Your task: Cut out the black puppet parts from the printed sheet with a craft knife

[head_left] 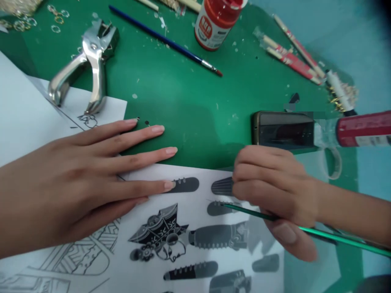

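My left hand (100,171) lies flat with fingers spread, across the sheets at the left. Its fingertips reach onto a white printed sheet (146,219) and the green mat (189,110). One fingertip touches a dark rounded printed shape (189,184). My right hand (275,187) is closed around a slim, shiny green pointed stick (336,238), whose exact kind I cannot make out. The stick's tip meets a grey shape on the printed sheet. Between and below the hands, the sheet shows a figure's head with a headdress (161,232) and several grey body pieces.
A silver hole punch (94,61) lies at upper left near metal rings (23,23). Behind the hands are a blue paintbrush (165,38), a red paint jar (215,24) and wrapped wooden sticks (290,61). A phone (284,129) and a red-labelled tube (363,128) lie right.
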Demonstrator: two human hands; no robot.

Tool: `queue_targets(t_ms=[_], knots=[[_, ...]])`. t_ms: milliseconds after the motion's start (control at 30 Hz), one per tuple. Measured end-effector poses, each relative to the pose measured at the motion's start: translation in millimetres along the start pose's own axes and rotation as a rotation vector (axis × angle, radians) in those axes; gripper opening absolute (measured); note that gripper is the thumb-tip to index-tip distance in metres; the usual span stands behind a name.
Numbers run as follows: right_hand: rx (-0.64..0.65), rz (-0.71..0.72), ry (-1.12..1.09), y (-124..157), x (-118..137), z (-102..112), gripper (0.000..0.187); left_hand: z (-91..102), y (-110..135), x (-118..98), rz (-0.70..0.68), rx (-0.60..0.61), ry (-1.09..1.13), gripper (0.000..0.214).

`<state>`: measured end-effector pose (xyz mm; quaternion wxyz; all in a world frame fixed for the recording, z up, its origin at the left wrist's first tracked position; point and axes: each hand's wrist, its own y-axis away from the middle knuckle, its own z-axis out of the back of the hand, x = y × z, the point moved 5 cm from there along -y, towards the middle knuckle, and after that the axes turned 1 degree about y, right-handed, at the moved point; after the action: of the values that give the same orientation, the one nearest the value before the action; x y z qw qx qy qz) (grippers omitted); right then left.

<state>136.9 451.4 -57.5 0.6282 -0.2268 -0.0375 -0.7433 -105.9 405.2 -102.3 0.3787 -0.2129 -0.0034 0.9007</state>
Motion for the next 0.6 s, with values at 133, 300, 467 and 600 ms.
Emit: queue_targets(t_ms=[133,300,467,600], knots=[[-0.177,0.167,0.281,9.0,15.7,-3.4,0.028,0.9,2.6,-2.8,-0.131,0.016,0.0,0.042],[-0.057,0.276,0.301,11.3,18.1,-29.3,0.027,3.9,1.7,-2.8,-0.1,0.042,0.016,0.042],[-0.022,0.255,0.21,12.8,16.4,-30.5,0.035,7.5,0.3,-4.5,-0.099,0.087,0.021,0.048],[0.043,0.205,0.178,18.0,14.3,-33.4,0.04,8.9,-0.8,-4.9,-0.079,0.118,0.052,0.049]])
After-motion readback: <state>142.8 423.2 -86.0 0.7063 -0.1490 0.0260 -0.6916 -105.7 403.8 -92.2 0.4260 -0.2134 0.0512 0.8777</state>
